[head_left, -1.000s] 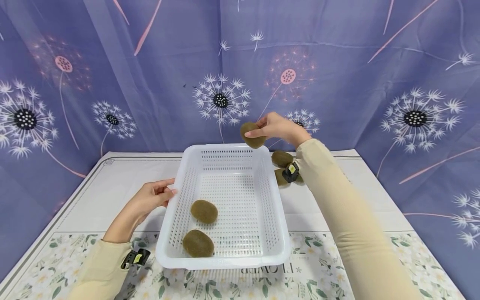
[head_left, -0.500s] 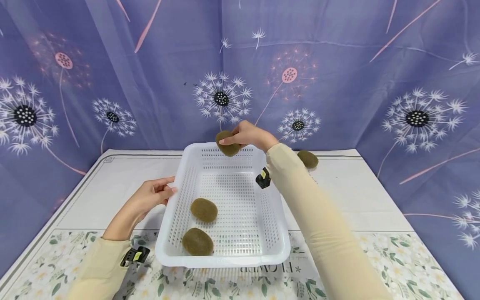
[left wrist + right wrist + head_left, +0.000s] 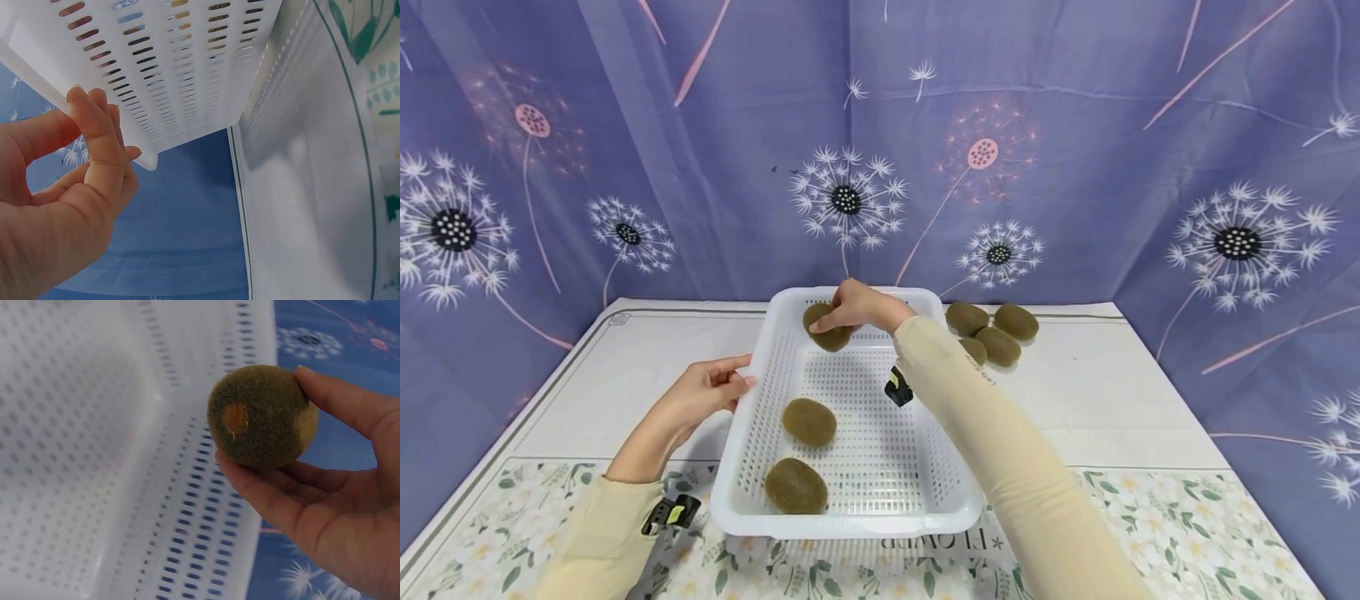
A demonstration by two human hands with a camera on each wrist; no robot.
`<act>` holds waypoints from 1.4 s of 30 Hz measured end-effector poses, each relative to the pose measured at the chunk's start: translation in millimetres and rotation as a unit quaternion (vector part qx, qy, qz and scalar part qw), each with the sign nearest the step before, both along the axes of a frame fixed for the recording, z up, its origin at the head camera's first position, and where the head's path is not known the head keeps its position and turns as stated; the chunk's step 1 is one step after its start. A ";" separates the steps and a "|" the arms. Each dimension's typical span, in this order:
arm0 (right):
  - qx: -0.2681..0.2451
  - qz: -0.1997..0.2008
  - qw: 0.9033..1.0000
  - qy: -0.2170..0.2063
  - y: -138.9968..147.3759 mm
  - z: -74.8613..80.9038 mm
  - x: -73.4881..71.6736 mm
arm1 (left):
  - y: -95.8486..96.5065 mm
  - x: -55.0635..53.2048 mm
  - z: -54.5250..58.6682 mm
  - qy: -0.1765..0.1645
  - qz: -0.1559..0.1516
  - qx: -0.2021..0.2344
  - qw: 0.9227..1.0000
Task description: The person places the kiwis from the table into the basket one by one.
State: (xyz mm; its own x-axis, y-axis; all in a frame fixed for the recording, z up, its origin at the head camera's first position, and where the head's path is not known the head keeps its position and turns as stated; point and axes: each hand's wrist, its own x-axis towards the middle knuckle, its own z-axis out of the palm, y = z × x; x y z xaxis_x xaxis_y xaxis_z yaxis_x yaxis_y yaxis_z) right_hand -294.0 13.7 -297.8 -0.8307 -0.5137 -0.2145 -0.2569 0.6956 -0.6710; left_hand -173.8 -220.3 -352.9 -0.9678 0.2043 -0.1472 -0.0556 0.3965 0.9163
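Observation:
A white perforated plastic basket [image 3: 846, 526] stands in front of me in the head view. Two brown kiwis, an upper kiwi [image 3: 808, 422] and a lower kiwi [image 3: 796, 486], lie in its near left part. My right hand [image 3: 867, 306] pinches another kiwi [image 3: 262, 419] between thumb and fingers, over the far left part of the basket. In the right wrist view, that kiwi's stem end faces the camera. My left hand [image 3: 700, 393] holds the basket's left rim, its fingers bent at the rim in the left wrist view.
Several more kiwis [image 3: 999, 346] lie on the table just right of the basket's far corner, one partly hidden by the right sleeve. A white and floral cloth [image 3: 1120, 400] covers the table. Behind it hangs a blue dandelion-print curtain [image 3: 737, 208].
My right hand has carried the kiwi left and down, from beyond the far right corner to over the basket's far left part. My left hand has stayed at the rim.

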 end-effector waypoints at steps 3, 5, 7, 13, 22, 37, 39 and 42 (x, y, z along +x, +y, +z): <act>0.012 0.011 1.000 -0.001 -4.8 -9.8 2.7 | -0.1 0.7 1.5 0.005 -0.004 0.002 1.000; 0.019 0.017 1.000 -0.003 -7.7 -15.8 4.3 | 0.0 0.9 2.2 0.004 -0.004 0.007 1.000; 0.024 0.021 0.999 -0.010 -10.5 -21.0 6.1 | 0.2 0.8 2.2 0.004 -0.004 0.009 1.000; 0.047 0.027 0.998 -0.018 -17.6 -33.4 11.4 | -0.3 -0.5 -0.2 0.002 -0.004 0.008 1.000; 0.111 0.025 0.993 -0.030 -21.8 -42.6 17.0 | 0.6 0.2 1.0 -0.001 -0.005 0.001 1.000; 0.140 0.056 0.988 -0.025 -22.8 -45.0 15.9 | 0.3 0.4 0.9 -0.001 0.000 -0.006 1.000; 0.142 0.062 0.988 -0.019 -22.8 -44.0 16.0 | 0.6 0.0 0.6 -0.001 0.000 -0.004 1.000; 0.144 0.069 0.987 -0.010 -22.5 -41.6 16.1 | 1.5 -0.3 0.3 -0.003 0.002 0.000 1.000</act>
State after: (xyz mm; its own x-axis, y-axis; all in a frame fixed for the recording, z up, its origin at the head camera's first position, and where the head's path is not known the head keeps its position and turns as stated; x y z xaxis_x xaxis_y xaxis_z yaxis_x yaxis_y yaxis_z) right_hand -277.9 -8.7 -339.4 -0.7515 -0.5362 -0.3843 -0.3502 0.8179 -0.4564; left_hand -174.0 -218.8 -352.6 -0.9678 0.2003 -0.1523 -0.0624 0.3954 0.9164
